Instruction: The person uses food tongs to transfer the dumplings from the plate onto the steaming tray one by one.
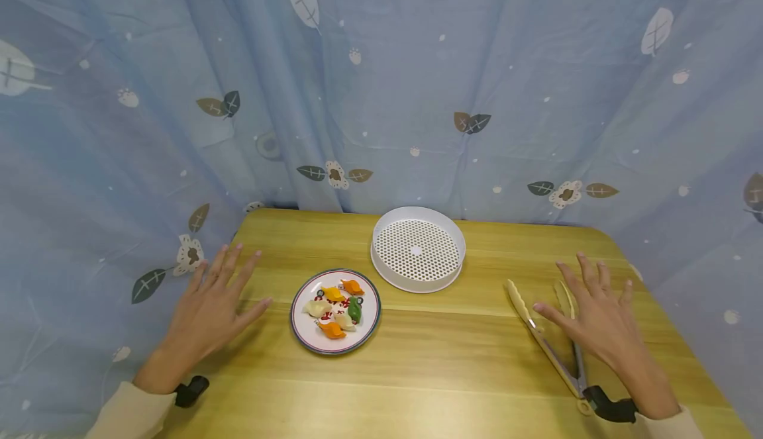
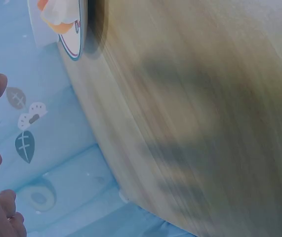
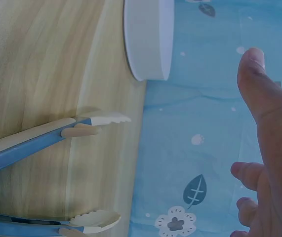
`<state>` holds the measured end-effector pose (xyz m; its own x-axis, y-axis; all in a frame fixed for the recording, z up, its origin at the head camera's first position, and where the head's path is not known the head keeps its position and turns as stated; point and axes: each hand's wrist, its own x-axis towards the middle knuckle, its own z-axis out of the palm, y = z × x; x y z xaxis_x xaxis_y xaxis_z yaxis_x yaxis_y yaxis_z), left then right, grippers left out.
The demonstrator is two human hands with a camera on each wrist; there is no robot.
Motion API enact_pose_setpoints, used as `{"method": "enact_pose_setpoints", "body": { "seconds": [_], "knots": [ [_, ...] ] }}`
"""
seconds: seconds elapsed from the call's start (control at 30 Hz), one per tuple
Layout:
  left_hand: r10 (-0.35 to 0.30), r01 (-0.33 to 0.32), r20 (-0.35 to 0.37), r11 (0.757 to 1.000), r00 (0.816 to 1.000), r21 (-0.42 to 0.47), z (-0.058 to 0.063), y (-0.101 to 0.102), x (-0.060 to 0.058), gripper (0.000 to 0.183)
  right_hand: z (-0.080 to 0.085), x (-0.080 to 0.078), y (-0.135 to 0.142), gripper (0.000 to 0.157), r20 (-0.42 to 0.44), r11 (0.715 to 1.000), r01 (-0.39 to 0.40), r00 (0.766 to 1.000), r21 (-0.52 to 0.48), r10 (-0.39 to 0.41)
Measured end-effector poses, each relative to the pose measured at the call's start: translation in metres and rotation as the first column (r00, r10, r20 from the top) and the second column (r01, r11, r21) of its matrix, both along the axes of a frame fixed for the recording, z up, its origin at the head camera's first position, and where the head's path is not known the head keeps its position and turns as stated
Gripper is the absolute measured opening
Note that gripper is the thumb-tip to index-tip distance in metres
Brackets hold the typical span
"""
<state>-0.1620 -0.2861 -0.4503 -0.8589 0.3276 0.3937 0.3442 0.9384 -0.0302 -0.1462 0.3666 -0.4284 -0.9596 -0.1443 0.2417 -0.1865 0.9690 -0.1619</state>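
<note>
In the head view my left hand (image 1: pixel 208 313) hovers with spread fingers left of a round plate (image 1: pixel 303 333) and touches nothing. Several small dumplings lie on that plate, among them an orange dumpling (image 1: pixel 331 330), a green dumpling (image 1: pixel 354 310) and a pale dumpling (image 1: pixel 317 308). My right hand (image 1: pixel 602 320), fingers also spread, is held above a pair of tongs (image 1: pixel 551 353) with cream scalloped tips. The tongs lie spread on the table, and the right wrist view shows both of their arms. At the back middle sits a white round steamer tray (image 1: pixel 417 287) with a perforated base.
The wooden table (image 1: pixel 429 366) reaches back to a blue patterned curtain (image 1: pixel 393 81), which hangs behind it and along both sides. Black camera straps (image 1: pixel 191 391) sit on the wrists.
</note>
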Motion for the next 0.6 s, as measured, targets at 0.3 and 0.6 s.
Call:
{"method": "enact_pose_setpoints", "body": {
  "seconds": [0.3, 0.6],
  "knots": [
    [-0.004, 0.004, 0.009, 1.0, 1.0, 0.026, -0.004, 0.002, 0.0, 0.093, -0.001, 0.0, -0.003, 0.097, 0.012, 1.0, 0.004, 1.0, -0.022, -0.003],
    [-0.097, 0.073, 0.086, 0.966, 0.992, 0.248, -0.017, 0.014, 0.002, 0.062, -0.004, 0.009, -0.008, 0.067, 0.062, 0.99, 0.094, 0.994, -0.105, -0.088]
  ]
}}
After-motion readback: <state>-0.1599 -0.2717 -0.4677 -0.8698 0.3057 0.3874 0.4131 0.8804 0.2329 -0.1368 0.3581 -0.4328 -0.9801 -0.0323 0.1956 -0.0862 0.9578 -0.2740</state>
